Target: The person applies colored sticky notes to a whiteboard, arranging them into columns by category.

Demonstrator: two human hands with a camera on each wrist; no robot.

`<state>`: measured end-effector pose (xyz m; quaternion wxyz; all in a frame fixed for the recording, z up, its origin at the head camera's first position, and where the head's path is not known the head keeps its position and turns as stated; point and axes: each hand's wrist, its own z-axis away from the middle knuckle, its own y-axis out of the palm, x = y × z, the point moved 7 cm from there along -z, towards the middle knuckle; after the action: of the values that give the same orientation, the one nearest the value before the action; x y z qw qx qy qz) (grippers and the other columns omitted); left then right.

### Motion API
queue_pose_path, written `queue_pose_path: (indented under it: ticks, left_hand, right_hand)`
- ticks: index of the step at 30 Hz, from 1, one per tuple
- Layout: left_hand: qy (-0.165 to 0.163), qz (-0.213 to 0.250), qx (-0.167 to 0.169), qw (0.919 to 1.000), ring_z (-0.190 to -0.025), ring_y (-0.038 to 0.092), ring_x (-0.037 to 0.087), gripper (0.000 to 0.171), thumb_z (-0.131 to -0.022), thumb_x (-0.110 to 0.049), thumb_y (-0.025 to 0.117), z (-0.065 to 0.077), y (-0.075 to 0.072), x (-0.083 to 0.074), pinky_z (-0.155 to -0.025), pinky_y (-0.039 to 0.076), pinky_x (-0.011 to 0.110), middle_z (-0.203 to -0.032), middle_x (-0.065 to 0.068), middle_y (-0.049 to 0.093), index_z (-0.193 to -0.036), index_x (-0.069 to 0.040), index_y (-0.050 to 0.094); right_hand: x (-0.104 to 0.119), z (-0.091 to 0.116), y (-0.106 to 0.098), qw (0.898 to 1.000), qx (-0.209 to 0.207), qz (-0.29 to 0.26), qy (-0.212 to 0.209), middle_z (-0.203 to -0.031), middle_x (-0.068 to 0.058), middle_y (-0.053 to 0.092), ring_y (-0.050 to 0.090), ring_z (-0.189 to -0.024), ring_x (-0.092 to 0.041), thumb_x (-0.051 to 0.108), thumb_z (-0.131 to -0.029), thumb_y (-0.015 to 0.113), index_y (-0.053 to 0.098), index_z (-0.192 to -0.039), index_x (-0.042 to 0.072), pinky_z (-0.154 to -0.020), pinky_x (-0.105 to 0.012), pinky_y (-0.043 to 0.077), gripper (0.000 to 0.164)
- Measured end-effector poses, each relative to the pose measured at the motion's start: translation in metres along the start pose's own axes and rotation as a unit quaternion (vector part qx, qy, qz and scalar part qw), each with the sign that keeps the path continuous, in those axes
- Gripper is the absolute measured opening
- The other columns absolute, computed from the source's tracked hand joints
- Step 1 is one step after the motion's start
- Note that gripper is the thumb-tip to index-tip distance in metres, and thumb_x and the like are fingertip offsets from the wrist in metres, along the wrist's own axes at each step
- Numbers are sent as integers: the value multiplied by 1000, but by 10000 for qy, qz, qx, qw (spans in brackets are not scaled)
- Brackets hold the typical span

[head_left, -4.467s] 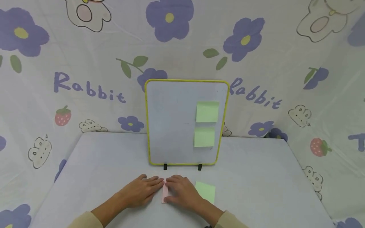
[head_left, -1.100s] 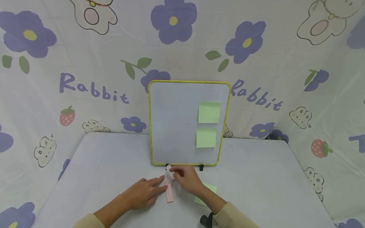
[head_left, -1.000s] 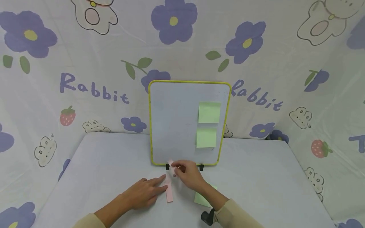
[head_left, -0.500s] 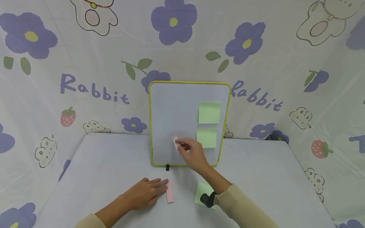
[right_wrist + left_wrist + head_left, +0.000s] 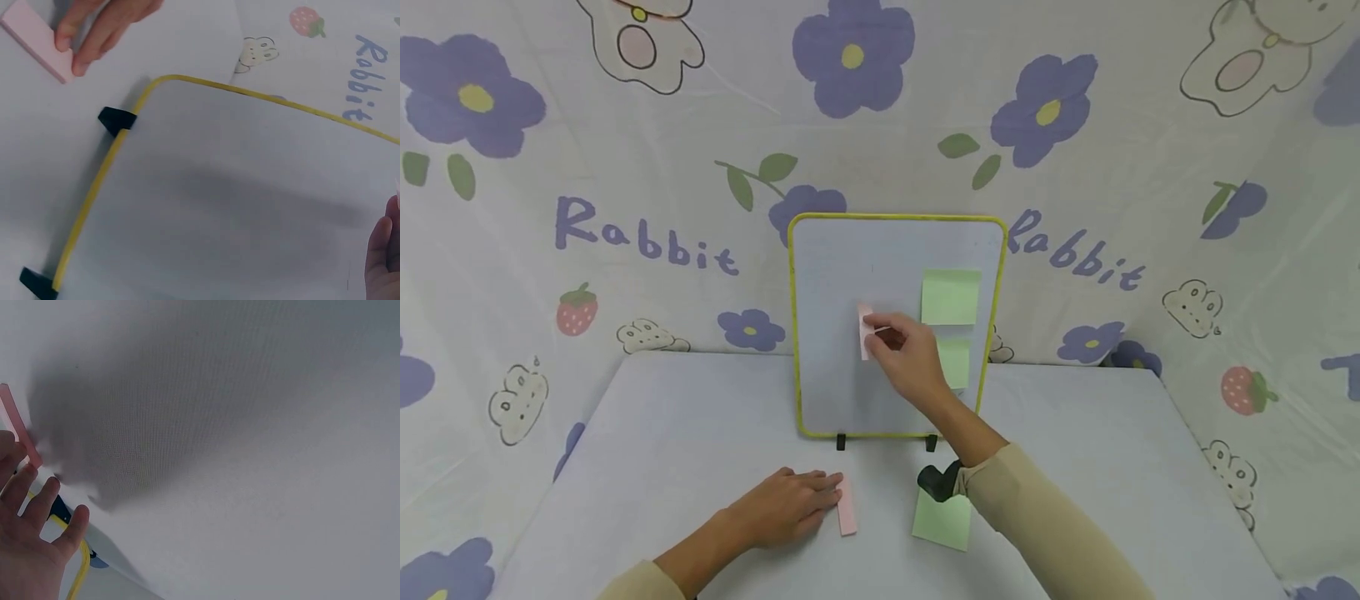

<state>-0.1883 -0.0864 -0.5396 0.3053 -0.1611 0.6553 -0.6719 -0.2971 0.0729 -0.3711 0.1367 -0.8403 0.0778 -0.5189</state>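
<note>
Up from the lower part of the whiteboard (image 5: 831, 375) to about its middle since half a second ago, a person's right hand (image 5: 913, 358) pinches a slim pink slip (image 5: 863, 335) by its right edge, thumb and finger drawn close together on it. The slip stands nearly upright in front of the board, left of two green notes (image 5: 951, 297); whether it touches the surface cannot be told. On the tabletop (image 5: 700, 425), the left hand (image 5: 790, 507) rests with fingers extended, their tips against a pink pad (image 5: 847, 512), gripping nothing. Nearby lies a green pad (image 5: 942, 527).

Bringing the slip to its spot on the board appears to be the step in hand; the next move would probably call for squaring it, pressing it flat and letting go.

Only the head view takes in the green notes and the whole slip. From the right wrist, the slip is all but cut off at the frame's edge, yet that angle reveals the pink pad's thick side, two left fingertips at one end of it. Seen from the left wrist, those fingers spread apart beside the pad.
</note>
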Motion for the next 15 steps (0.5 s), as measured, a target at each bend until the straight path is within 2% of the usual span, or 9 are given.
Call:
queue_pose_path:
  ticks: [4,15]
  left_hand:
    - [-26,52,-16,10000,-129,56,20,36,-102,-23,51,0,2,1,-89,51,46,-146,0,54,-135,-17,64]
    - [13,-22,-80,10000,-127,57,22,34,-101,-22,53,0,0,0,-89,51,45,-143,1,56,-132,-17,66]
  right_hand:
    - [3,-8,-2,9999,-51,-88,109,-110,-16,70,68,-90,-27,-4,-91,66,70,-115,-4,-75,-23,54,24]
    - [6,-25,-6,9990,-178,-299,285,-111,-19,70,69,-92,-30,-3,-91,66,70,-116,-6,-74,-20,52,26]
